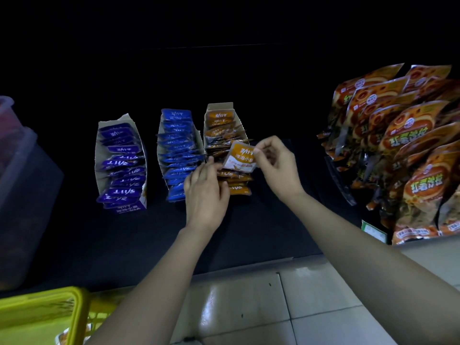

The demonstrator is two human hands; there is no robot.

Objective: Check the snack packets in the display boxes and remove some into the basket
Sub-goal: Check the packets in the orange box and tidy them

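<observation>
Dark shelf surface (249, 220) is filling the middle of the frame and running back into a black, unlit background. Pale tiled floor (311, 307) is showing along the bottom.

Three open cardboard display boxes are standing side by side at centre, well apart from each other at the left, closer at the right:
- purple-packet box (99, 155), centre left, packets leaning in a row
- blue-packet box (199, 135), centre, packets also in a row
- orange-packet box (220, 107), just right of the blue one, with its packets lying more loosely

Right hand (278, 168) is pinching one orange packet (240, 158) by its upper right corner between thumb and forefinger. The packet is hanging tilted above the middle of the orange-packet box, printed face toward the camera.

Left hand (206, 192) is lying back-up over the near end of the orange row, with its fingers reaching in among the packets just beside the lifted packet's lower left corner. The fingertips are partly hidden, so I cannot tell whether they are gripping anything or merely touching.

Yellow basket (42, 312) is sitting at lower left, near the left forearm, with its contents mostly out of view.

Large orange snack bags (403, 150) are standing in overlapping rows at the right edge. A translucent plastic container (15, 150) is sitting at the left edge.
</observation>
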